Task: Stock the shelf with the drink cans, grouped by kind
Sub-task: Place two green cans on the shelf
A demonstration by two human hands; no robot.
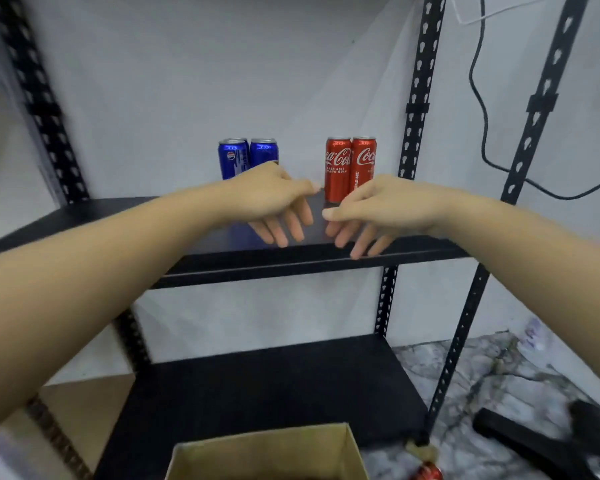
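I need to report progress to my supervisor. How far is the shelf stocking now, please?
Done: two blue cans stand together on the upper shelf, and two red cans stand together to their right, so the kinds are grouped. In hand: nothing; the left hand and right hand hang empty over the shelf. Left: at least one red can beside the cardboard box; the box's contents are not visible.

On the upper shelf (84, 220), bare board runs left of the blue cans (246, 157), and a gap separates them from the red cans (350, 168) to their right. Both hands, left hand (274, 206) and right hand (371, 216), hang in front of that gap, fingers loose. Right of the red cans the slotted post (416, 98) stands near, seemingly leaving little room.
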